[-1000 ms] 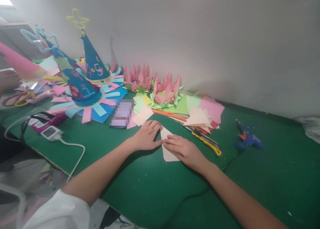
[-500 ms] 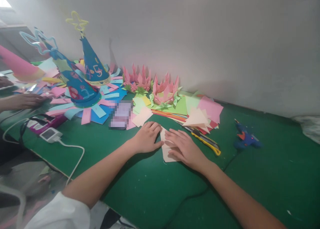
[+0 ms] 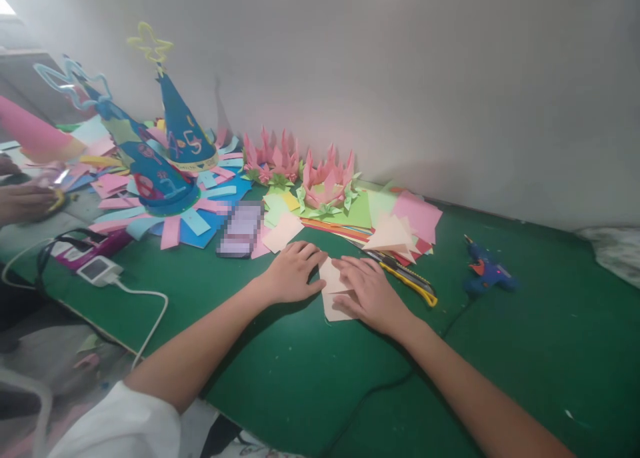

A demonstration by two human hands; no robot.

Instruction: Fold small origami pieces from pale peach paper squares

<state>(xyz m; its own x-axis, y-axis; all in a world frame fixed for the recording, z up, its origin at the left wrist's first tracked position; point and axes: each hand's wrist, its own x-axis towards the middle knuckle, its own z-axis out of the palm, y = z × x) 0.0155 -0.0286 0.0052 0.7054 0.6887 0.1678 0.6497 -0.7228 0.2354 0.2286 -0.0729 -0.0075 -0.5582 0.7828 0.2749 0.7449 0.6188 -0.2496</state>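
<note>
A small sheet of folded cream paper [image 3: 336, 306] lies flat on the green table in front of me. My left hand [image 3: 295, 273] rests at its left edge, fingers stretched out and touching the table and the paper's side. From the right, my right hand [image 3: 370, 290] lies over the paper with its fingers spread, covering the right part. A fold line runs across the sheet between my hands. Just beyond my right hand is a yellow utility knife [image 3: 410, 279], close to cream paper pieces [image 3: 393, 237].
Pink and green folded-paper lotuses [image 3: 329, 186] stand behind. At left are blue cone hats [image 3: 184, 128], a phone [image 3: 241, 230] and a white charger [image 3: 100, 270] with its cable. A blue glue gun [image 3: 487, 271] lies at right. Another person's hand [image 3: 25, 203] is far left.
The view has shifted slightly. My right fingers have lifted or slid a little, showing more paper. At far left, the other person's hand has drawn back and is by a yellow ring-shaped thing.
</note>
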